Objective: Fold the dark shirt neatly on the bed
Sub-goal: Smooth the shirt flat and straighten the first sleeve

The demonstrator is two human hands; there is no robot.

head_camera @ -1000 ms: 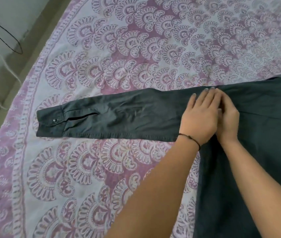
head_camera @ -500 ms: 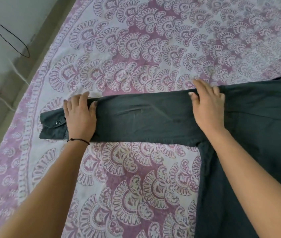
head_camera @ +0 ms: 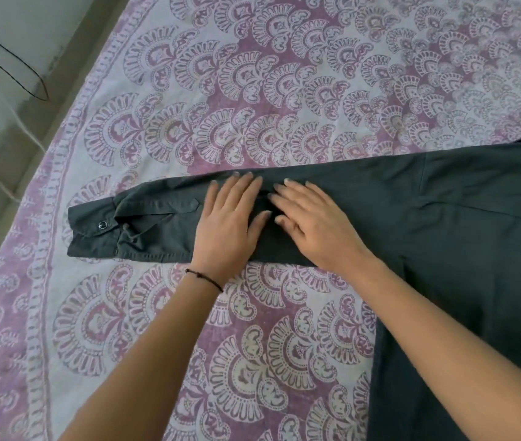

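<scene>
**Dark shirt point(head_camera: 475, 249): soft, light, limp cloth**

It lies flat on the bed point(head_camera: 253, 106), its sleeve point(head_camera: 163, 224) under your straight, flat fingers, left hand point(head_camera: 224, 230) and right hand point(head_camera: 313, 227) side by side. It likely wrinkles easily; pinch the cuff point(head_camera: 90, 230), beyond your left fingertips.

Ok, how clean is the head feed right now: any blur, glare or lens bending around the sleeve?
Head view: light soft and even, no glare on the dark shirt; its sleeve, the cuff snap, the left hand and right hand read sharp. Head view: wide-angle bending curves the bedspread border near the floor; the far pattern looks softer.
</scene>
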